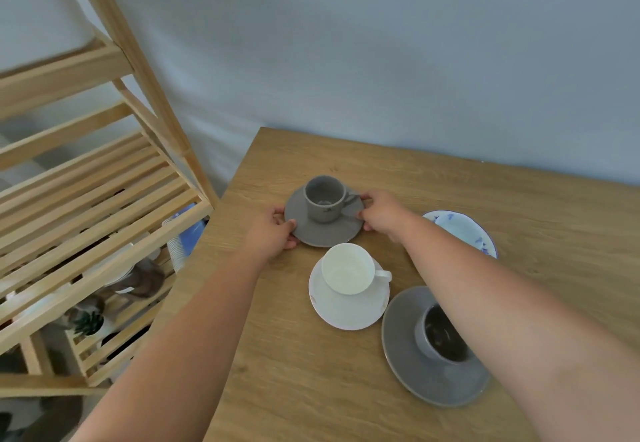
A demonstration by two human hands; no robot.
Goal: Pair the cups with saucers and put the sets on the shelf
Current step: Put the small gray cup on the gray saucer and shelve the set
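A small grey cup [325, 198] stands upright on a matching grey saucer [323, 233] near the table's far left corner. My left hand [273, 233] grips the saucer's left rim and my right hand [381, 214] grips its right rim. Closer to me a white cup [348, 270] sits on a white saucer [346, 310]. A grey cup with a dark inside [441, 336] rests on a large grey saucer [405, 348], partly under my right forearm. A blue-patterned white cup and saucer [464, 230] lie behind that arm.
A wooden slatted shelf unit [90, 178] stands left of the wooden table [311, 389]. Its lower levels hold a small plant [88, 322], stacked white cups [176, 251] and other items. A pale wall runs behind the table.
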